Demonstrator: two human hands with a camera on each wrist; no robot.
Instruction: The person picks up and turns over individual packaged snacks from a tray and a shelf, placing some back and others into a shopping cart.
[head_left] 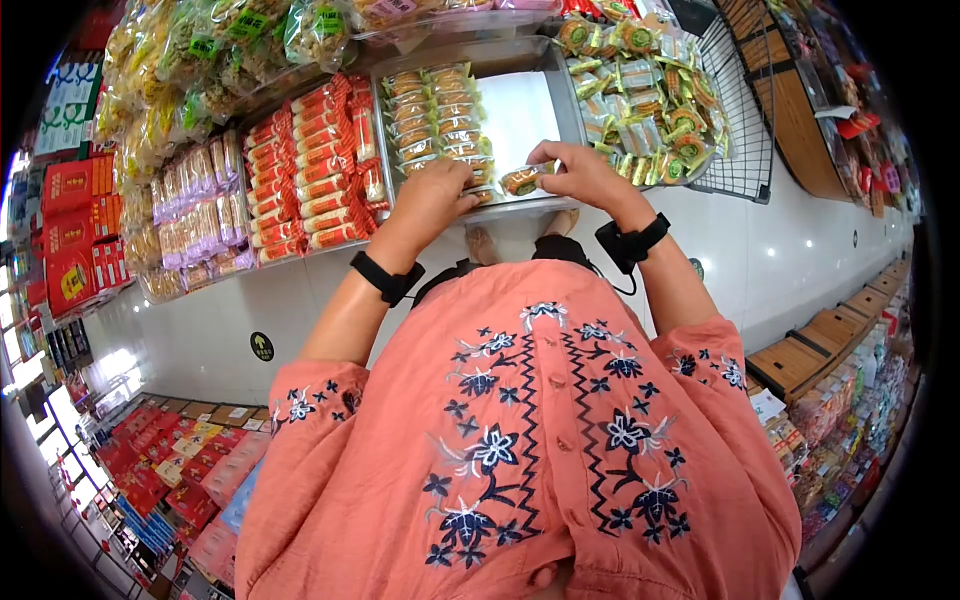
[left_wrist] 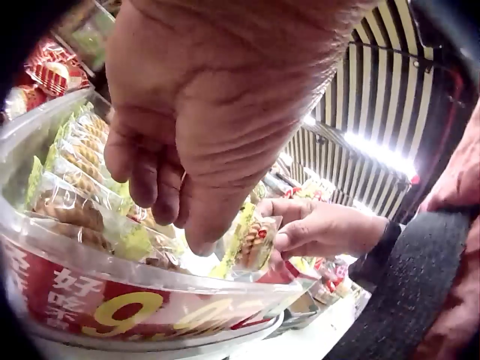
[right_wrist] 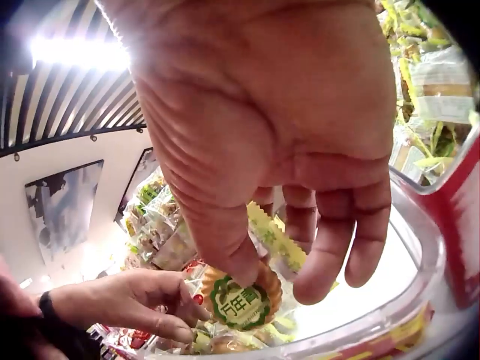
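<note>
Head view: the person in a coral embroidered blouse reaches both arms to 12 o'clock, over a clear tray (head_left: 535,105) on a display shelf. The left hand (head_left: 435,195) lies knuckles-up on the wrapped pastries stacked at the tray's front edge. The right hand (head_left: 585,170) pinches a wrapped pastry (head_left: 522,181) just above the front rim, between the two hands. The tray's right half is bare. Red packets (head_left: 315,165) adjoin at 9 o'clock and a wire basket (head_left: 745,120) at 3 o'clock. A white floor (head_left: 820,250) runs below.

Left wrist view: the left hand's fingers (left_wrist: 146,176) hang bent over the packet rows; whether they grip anything cannot be told. At 4 o'clock the right hand holds the pastry, thumb on top. The tray's front wall carries a red price label (left_wrist: 135,304). A slatted ceiling (left_wrist: 375,97) shows behind.

Right wrist view: the right hand's thumb (right_wrist: 229,251) presses the pastry's green label from above, the fingers curled behind it. The left hand's fingertips sit just beside it at 8 o'clock. The tray rim curves at 4 o'clock.
</note>
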